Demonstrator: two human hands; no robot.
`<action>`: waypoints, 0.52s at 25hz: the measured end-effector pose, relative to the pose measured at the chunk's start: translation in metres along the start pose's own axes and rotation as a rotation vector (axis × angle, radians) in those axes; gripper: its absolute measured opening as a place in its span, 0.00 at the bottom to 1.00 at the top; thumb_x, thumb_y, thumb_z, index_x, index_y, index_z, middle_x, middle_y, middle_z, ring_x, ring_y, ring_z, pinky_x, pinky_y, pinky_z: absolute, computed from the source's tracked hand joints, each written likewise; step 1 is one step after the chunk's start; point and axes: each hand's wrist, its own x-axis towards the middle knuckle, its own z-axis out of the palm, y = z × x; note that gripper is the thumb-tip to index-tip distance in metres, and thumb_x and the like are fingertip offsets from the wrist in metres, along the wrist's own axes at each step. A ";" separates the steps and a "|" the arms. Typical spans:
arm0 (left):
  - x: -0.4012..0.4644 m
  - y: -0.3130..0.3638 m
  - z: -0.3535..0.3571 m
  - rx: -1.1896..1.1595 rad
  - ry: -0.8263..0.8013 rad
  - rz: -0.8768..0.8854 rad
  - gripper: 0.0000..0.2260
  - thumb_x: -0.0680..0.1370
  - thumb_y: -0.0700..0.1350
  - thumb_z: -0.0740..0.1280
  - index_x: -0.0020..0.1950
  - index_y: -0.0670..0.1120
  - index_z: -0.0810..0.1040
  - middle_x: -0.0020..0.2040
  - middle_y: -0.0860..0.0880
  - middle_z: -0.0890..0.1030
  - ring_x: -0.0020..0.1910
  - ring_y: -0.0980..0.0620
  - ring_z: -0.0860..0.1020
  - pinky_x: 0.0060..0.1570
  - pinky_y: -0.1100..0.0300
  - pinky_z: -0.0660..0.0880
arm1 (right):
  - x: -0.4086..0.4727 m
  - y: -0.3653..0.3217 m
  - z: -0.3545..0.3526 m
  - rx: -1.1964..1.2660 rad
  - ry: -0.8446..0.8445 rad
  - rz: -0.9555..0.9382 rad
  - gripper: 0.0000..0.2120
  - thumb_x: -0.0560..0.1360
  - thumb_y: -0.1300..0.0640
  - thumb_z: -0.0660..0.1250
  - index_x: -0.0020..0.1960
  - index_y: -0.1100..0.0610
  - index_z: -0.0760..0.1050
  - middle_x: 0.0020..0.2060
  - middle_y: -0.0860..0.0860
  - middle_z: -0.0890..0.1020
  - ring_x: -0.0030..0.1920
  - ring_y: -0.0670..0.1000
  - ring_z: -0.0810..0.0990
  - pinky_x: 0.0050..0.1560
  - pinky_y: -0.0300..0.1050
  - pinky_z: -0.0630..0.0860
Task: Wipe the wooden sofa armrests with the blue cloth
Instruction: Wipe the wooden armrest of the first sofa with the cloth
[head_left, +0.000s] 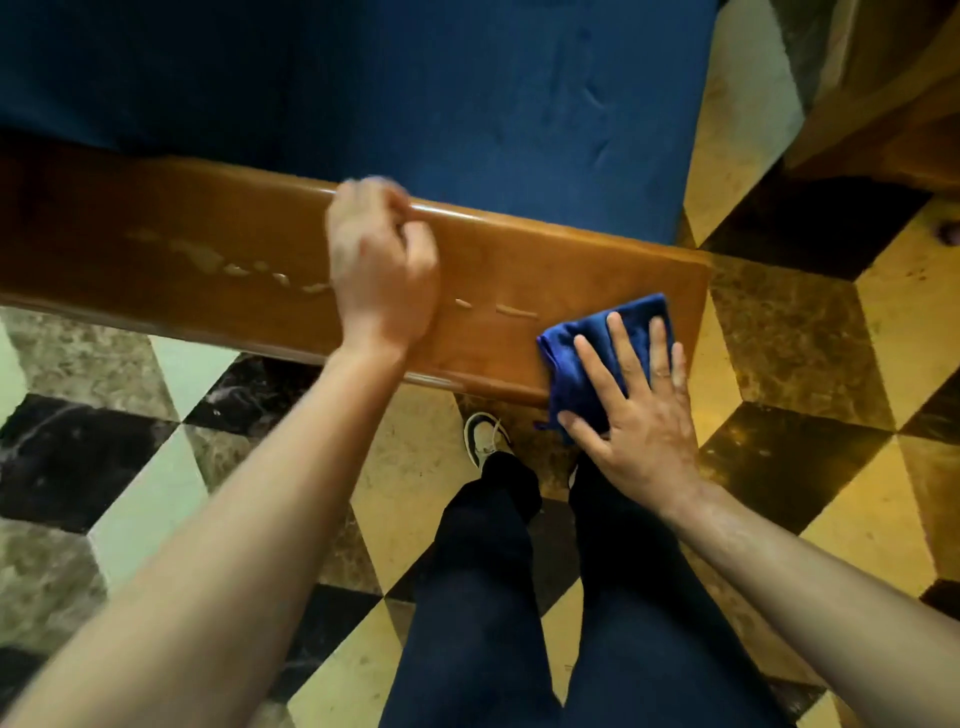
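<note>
A wide, glossy wooden armrest (218, 260) runs across the view from left to right, with pale worn patches along its middle. A folded blue cloth (587, 358) lies on its right end, partly hanging over the near edge. My right hand (631, 410) presses flat on the cloth with fingers spread. My left hand (382, 270) rests on the middle of the armrest, fingers curled over its far edge, slightly blurred.
The dark blue sofa seat cushion (415, 93) lies beyond the armrest. Patterned marble floor tiles (810, 353) surround it. My legs in dark trousers (483, 597) and one shoe (483, 436) stand just before the armrest. Another wooden piece (893, 104) stands at the upper right.
</note>
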 end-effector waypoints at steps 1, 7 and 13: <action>-0.021 -0.017 -0.014 0.020 0.116 -0.160 0.05 0.73 0.41 0.62 0.47 0.43 0.74 0.49 0.44 0.75 0.49 0.50 0.71 0.53 0.64 0.67 | 0.006 -0.003 0.000 -0.042 -0.016 -0.033 0.41 0.76 0.31 0.58 0.83 0.46 0.52 0.83 0.55 0.52 0.82 0.65 0.44 0.80 0.65 0.42; -0.077 -0.073 -0.018 -0.204 0.392 -1.112 0.09 0.79 0.52 0.57 0.53 0.47 0.67 0.57 0.46 0.74 0.54 0.44 0.76 0.49 0.49 0.74 | 0.082 -0.050 0.003 -0.118 -0.025 -0.262 0.56 0.68 0.20 0.59 0.84 0.48 0.44 0.84 0.56 0.48 0.82 0.66 0.42 0.79 0.70 0.46; -0.079 -0.073 -0.005 -0.602 0.474 -1.309 0.18 0.82 0.59 0.52 0.61 0.47 0.70 0.59 0.44 0.79 0.56 0.40 0.80 0.56 0.45 0.79 | 0.189 -0.094 -0.020 0.008 -0.025 -0.164 0.35 0.75 0.24 0.49 0.78 0.38 0.59 0.75 0.54 0.70 0.73 0.65 0.68 0.71 0.63 0.63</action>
